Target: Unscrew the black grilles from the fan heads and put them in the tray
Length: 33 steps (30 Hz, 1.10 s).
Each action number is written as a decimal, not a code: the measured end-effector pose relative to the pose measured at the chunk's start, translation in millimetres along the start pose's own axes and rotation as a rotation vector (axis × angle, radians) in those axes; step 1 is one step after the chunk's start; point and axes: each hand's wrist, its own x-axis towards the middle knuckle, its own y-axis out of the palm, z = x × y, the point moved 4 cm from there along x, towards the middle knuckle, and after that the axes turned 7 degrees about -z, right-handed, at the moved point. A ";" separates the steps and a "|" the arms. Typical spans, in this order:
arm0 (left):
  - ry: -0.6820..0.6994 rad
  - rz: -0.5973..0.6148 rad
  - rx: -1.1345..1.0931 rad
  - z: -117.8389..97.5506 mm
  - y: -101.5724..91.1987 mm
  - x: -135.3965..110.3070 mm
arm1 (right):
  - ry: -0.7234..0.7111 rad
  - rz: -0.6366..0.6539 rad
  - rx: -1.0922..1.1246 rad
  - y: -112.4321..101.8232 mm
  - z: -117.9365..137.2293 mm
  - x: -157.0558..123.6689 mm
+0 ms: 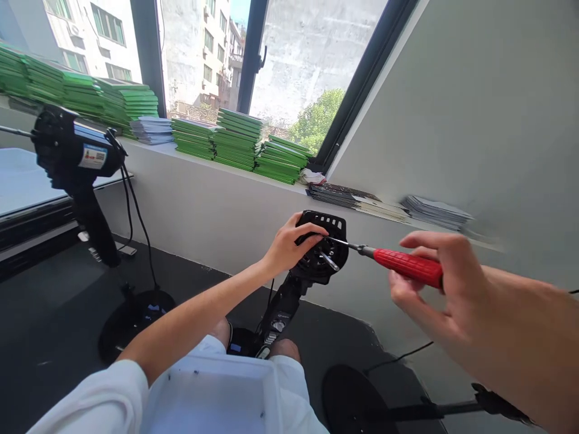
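Note:
My left hand [288,244] grips the round black motor housing [323,250] of a small fan on a black stem [280,310] that rises between my knees. My right hand [434,283] holds a screwdriver with a red handle [407,266]. Its metal shaft [346,243] points left, and its tip reaches the face of the housing. A short metal spindle [329,261] sticks out of the housing's middle.
A second black fan motor on a stand [75,160] with a round base [136,322] stands at the left, its cable hanging down. Another round base [357,401] lies at the lower right. Green booklet stacks [235,141] line the window sill. A white container [212,401] rests on my lap.

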 end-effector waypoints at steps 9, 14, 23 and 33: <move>0.052 0.073 -0.094 3.6 -3.8 -1.2 | -0.129 -0.070 -0.218 -15.1 15.0 13.0; 0.062 0.067 -0.042 2.8 -3.8 -2.0 | -0.152 -0.050 -0.134 -10.0 23.1 11.0; 0.093 0.094 0.050 5.1 -1.0 -2.7 | -0.028 0.044 0.065 -3.0 10.5 19.8; 0.096 0.126 0.086 3.0 -1.9 -3.8 | 0.002 0.029 0.037 -2.9 10.2 24.0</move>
